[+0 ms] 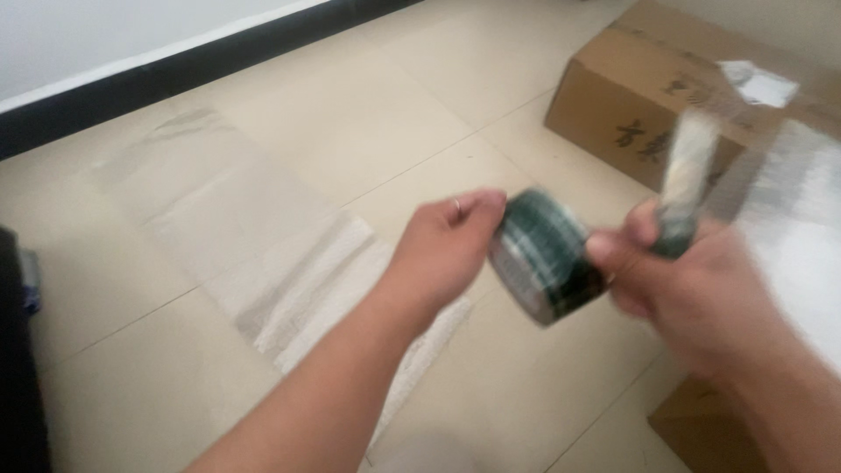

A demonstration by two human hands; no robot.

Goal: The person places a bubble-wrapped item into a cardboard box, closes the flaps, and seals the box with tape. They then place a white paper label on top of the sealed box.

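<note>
My left hand (442,254) grips the left side of a dark green roll of tape (545,258) held above the tiled floor. My right hand (692,285) pinches the roll's right side and holds a strip of tape (688,166) that rises from it, pale and blurred by motion. There is a ring on a finger of the left hand.
A sheet of clear bubble wrap (254,245) lies flat on the beige tiled floor. A closed cardboard box (631,96) stands at the upper right with bubble wrap (797,219) beside it. Another cardboard piece (701,429) shows at the bottom right. A dark baseboard (175,70) runs along the wall.
</note>
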